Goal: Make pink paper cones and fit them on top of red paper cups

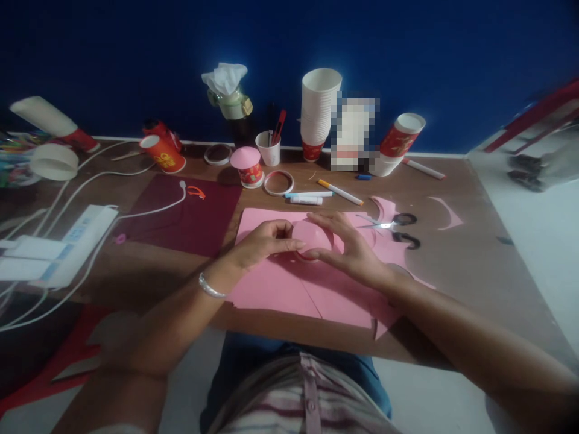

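1 red patterned paper cup [251, 176], pink paper cone [245, 158] atop — seemingly complete. Left hand [268, 240], fingers clamped on 1 round pink paper piece [312, 235] over pink paper sheets [271, 289] — completion unclear. Right hand [350, 247], fingers clasping its opposite side. Black-handled metal scissors [385, 225], idle.

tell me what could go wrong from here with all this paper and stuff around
The scissors lie with their blades apart, pointing toward the right hand, so a careless move might nick it. The round pink paper piece, held between that hand and the left hand, could crease if pressed hard. The tall cup stack might topple if bumped.
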A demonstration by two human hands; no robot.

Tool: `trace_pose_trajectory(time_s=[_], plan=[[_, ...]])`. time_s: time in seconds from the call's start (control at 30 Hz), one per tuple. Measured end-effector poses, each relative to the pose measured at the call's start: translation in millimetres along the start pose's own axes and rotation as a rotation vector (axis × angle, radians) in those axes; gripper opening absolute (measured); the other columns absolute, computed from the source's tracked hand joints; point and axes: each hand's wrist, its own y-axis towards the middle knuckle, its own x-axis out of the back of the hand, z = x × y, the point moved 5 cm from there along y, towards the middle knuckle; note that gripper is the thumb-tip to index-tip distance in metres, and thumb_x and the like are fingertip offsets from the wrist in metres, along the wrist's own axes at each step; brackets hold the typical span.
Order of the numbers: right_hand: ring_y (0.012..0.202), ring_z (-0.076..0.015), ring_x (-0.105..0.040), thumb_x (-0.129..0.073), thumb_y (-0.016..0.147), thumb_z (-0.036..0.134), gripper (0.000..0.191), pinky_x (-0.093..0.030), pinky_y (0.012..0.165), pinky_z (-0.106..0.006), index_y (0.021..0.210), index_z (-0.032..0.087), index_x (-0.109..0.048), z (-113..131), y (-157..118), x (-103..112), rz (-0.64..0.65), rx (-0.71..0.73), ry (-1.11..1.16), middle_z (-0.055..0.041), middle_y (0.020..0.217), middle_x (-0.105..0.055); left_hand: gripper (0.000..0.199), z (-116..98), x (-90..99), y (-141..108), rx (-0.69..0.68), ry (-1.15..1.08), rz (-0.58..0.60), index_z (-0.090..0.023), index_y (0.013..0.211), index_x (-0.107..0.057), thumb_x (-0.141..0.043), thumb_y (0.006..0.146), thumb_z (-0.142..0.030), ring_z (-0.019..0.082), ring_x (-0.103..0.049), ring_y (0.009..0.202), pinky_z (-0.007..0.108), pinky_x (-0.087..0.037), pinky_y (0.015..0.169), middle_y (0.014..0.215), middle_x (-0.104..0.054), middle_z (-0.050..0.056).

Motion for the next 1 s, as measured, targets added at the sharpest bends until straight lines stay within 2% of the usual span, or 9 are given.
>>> trace_pose_trajectory(time_s=[0.17,0.23,0.33,0.47,0.53,0.6,0.7,1.0], plan=[[0.136,-0.034,-0.057,-0.082,0.085,0.059,0.062,-0.044,0.119,-0.06,0.141,0.036,-0.066,-0.4,-0.1,2.4,-0.003,-0.033,0.016,-0.0085,0.14,-0.066,0.046,0.7,3.4,-0.6,-0.04,0.03,-0.036,-0.015,0.078,-0.058,-0.093,0.068,-0.044,0.009,-0.055,0.066,0.023,-0.038,0.062,0.072,-0.06,-0.002],[0.14,-0.0341,-0.055,-0.078,0.088,0.06,0.061,-0.043,0.12,-0.06,0.143,0.037,-0.065,-2.6,0.0,7.2,-0.019,-0.031,0.079,-0.0083,0.145,-0.064,0.045,-2.3,9.2,-1.7,-0.138,0.035,-0.102,-0.016,0.088,-0.061,-0.094,0.069,-0.041,0.009,-0.055,0.072,0.022,-0.042,0.067,0.08,-0.061,-0.002],[0.141,-0.0318,-0.055,-0.073,0.094,0.058,0.053,-0.042,0.121,-0.059,0.143,0.04,-0.064,-9.0,0.4,18.9,-0.085,-0.042,0.173,-0.006,0.15,-0.062,0.054,-11.7,17.5,-7.1,-0.358,0.111,-0.22,-0.02,0.114,-0.066,-0.094,0.072,-0.039,0.012,-0.061,0.09,0.024,-0.051,0.081,0.11,-0.066,0.004],[0.142,-0.0311,-0.054,-0.076,0.093,0.054,0.049,-0.041,0.122,-0.06,0.14,0.043,-0.067,-11.7,1.1,27.6,-0.124,-0.046,0.164,-0.0041,0.147,-0.063,0.065,-29.1,7.3,-19.3,-0.646,0.496,-0.266,-0.028,0.138,-0.066,-0.089,0.08,-0.046,0.023,-0.062,0.123,0.038,-0.054,0.105,0.143,-0.061,0.011],[0.141,-0.0316,-0.055,-0.077,0.092,0.054,0.049,-0.04,0.123,-0.06,0.139,0.043,-0.068,-6.5,1.6,26.3,-0.105,0.003,0.124,-0.0047,0.144,-0.064,0.065,-35.1,-4.1,-24.2,-0.75,0.708,-0.265,-0.029,0.143,-0.064,-0.084,0.085,-0.049,0.027,-0.058,0.136,0.046,-0.048,0.117,0.147,-0.063,0.012],[0.139,-0.0322,-0.056,-0.078,0.091,0.055,0.049,-0.04,0.122,-0.061,0.138,0.042,-0.07,-0.1,1.9,22.4,-0.072,0.053,0.06,-0.0058,0.143,-0.066,0.062,-38.1,-13.7,-27.3,-0.831,0.839,-0.267,-0.027,0.144,-0.063,-0.08,0.089,-0.049,0.028,-0.057,0.139,0.05,-0.046,0.119,0.146,-0.066,0.011],[0.135,-0.0325,-0.058,-0.078,0.091,0.053,0.046,-0.042,0.119,-0.061,0.136,0.042,-0.072,6.5,1.4,17.6,-0.049,0.096,-0.019,-0.0065,0.142,-0.067,0.056,-37.4,-20.2,-28.2,-0.872,0.912,-0.277,-0.025,0.141,-0.065,-0.077,0.091,-0.047,0.027,-0.061,0.135,0.051,-0.049,0.117,0.143,-0.07,0.011],[0.133,-0.0335,-0.06,-0.076,0.093,0.052,0.047,-0.044,0.117,-0.061,0.138,0.043,-0.07,6.4,0.0,14.7,-0.052,0.082,-0.061,-0.0064,0.14,-0.068,0.056,-31.6,-18.2,-29.0,-0.813,0.897,-0.281,-0.025,0.141,-0.065,-0.078,0.091,-0.046,0.027,-0.064,0.135,0.052,-0.051,0.116,0.144,-0.069,0.011]])
